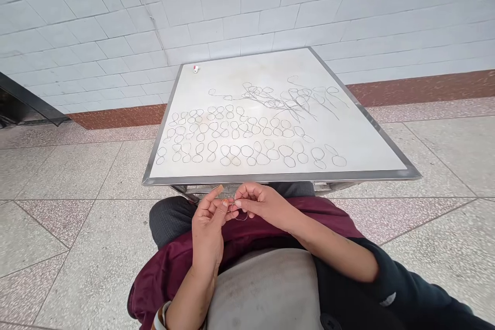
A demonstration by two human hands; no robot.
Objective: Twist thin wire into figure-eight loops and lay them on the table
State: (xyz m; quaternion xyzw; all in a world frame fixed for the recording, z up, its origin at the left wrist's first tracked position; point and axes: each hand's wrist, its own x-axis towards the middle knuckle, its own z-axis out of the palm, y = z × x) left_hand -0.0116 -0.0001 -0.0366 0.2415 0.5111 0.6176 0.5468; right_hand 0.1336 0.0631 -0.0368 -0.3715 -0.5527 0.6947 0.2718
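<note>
Thin metal wire was pinched between both hands, over the lap, just off the near edge of the bench. Right hand: fingers closed on it, thumb pressed against the forefinger. Left hand: thumb and fingers also closed on the wire, one finger with a tan wrap stuck out clear of the grip. Fingertips met nearly tip to tip, which looked like the way to steady so fine a piece and control a small bend. Exact crossing of the strands was too small to make out, perhaps a twist near the thumbs.

Below the hands, maroon cloth covered part of the lap; elbows were bent and wrists low, likely for a close, steady hold.

Beyond, on the white bench with its metal rim, wire figure-eights were laid out in rough rows along the near and left side, mostly side by side, some touching; spreading them flat presumably kept them from snagging. Farther back, toward the right, long-tailed looped wires lay in a loose, overlapping tangle, within forward reach. Small white-and-red item sat in the far left corner, by the tiled wall.
</note>
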